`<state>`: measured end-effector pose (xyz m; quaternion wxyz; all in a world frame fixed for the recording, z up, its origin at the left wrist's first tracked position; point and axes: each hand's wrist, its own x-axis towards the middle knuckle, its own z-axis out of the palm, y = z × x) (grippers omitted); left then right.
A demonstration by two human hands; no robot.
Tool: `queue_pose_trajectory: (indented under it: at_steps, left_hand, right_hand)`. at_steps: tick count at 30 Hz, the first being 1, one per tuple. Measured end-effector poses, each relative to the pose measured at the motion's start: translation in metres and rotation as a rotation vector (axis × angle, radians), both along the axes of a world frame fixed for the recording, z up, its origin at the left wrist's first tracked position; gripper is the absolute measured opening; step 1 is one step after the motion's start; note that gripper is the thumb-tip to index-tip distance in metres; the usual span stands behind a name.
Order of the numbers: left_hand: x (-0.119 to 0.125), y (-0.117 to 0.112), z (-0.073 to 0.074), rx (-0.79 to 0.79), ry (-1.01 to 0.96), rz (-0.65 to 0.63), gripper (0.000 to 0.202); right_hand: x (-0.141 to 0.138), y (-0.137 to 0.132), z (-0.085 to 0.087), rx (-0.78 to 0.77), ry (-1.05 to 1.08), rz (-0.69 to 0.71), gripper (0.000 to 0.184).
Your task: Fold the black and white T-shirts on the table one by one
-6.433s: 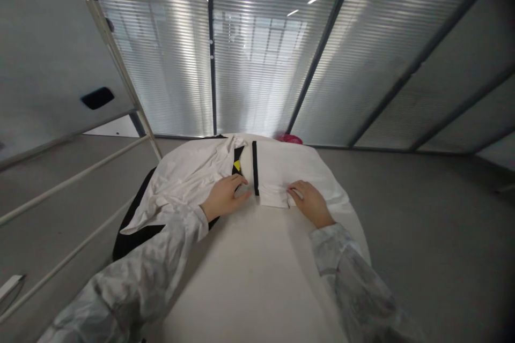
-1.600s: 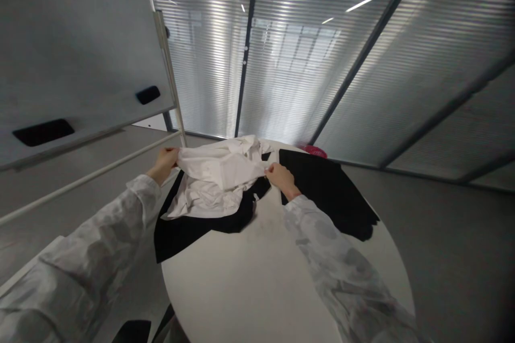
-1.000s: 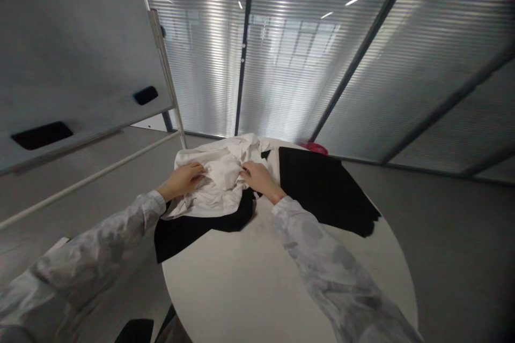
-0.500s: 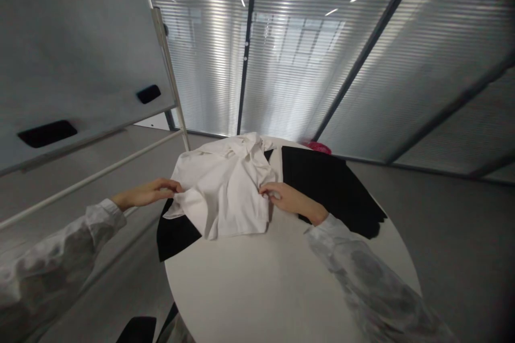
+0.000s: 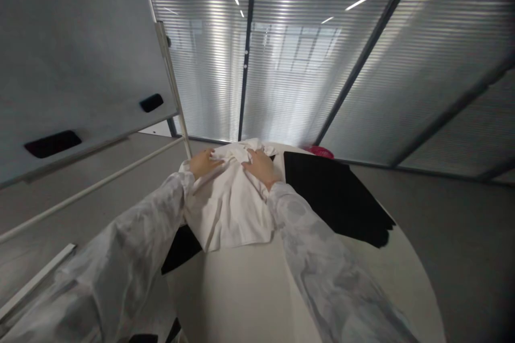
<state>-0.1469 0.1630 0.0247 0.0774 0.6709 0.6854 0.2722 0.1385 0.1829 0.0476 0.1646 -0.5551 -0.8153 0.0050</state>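
A crumpled white shirt point(image 5: 233, 209) lies on the round white table point(image 5: 245, 289), its collar end away from me and its hem towards me. My left hand point(image 5: 204, 163) rests on the upper left of the shirt, thumb and fingers apart. On the upper right, my right hand point(image 5: 260, 166) touches the cloth, also with thumb and fingers spread. Folds run down the shirt between the two hands. Black cloth point(image 5: 183, 246) shows from beneath its left side. To the right lies a flat black garment point(image 5: 333, 193), apart from my hands.
A pink-red object point(image 5: 321, 151) sits at the table's far edge. A whiteboard point(image 5: 80, 53) on a white frame stands at the left. Behind the table runs a glass wall with horizontal blinds point(image 5: 289, 64). Grey floor lies around the table.
Both hands have moved away from me, from the shirt's lower sides up to its collar end, and closer together. The shirt's lower left part has drawn inward.
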Motion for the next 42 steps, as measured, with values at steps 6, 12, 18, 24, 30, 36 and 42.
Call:
queue_pose_trajectory:
  at_steps: [6, 12, 18, 24, 30, 36, 42]
  left_hand:
    - [0.008, 0.013, -0.016, 0.0, -0.095, 0.048, 0.044]
    - [-0.016, 0.009, -0.006, 0.142, -0.157, 0.247, 0.05]
    - [-0.028, -0.029, -0.003, 0.045, 0.087, -0.044, 0.027]
    - [-0.004, -0.062, 0.011, 0.119, 0.324, -0.195, 0.026]
    - [0.069, -0.115, 0.031, 0.024, 0.325, -0.463, 0.041]
    - [0.174, -0.153, 0.027, 0.008, 0.376, -0.538, 0.037]
    - [0.226, -0.147, -0.004, 0.117, 0.144, -0.516, 0.021]
  right_hand:
    - [0.002, 0.018, -0.005, -0.044, -0.023, -0.125, 0.032]
    - [0.055, 0.033, 0.01, 0.093, 0.047, -0.311, 0.045]
    - [0.088, 0.011, 0.003, -0.076, -0.062, -0.127, 0.026]
    - [0.152, -0.038, -0.007, -0.012, -0.016, -0.018, 0.045]
    - [0.25, -0.106, -0.048, 0.14, 0.018, -0.093, 0.052]
    - [0.267, -0.126, -0.074, 0.194, 0.089, -0.151, 0.04]
    - [0.266, -0.119, -0.068, 0.165, 0.16, -0.168, 0.025]
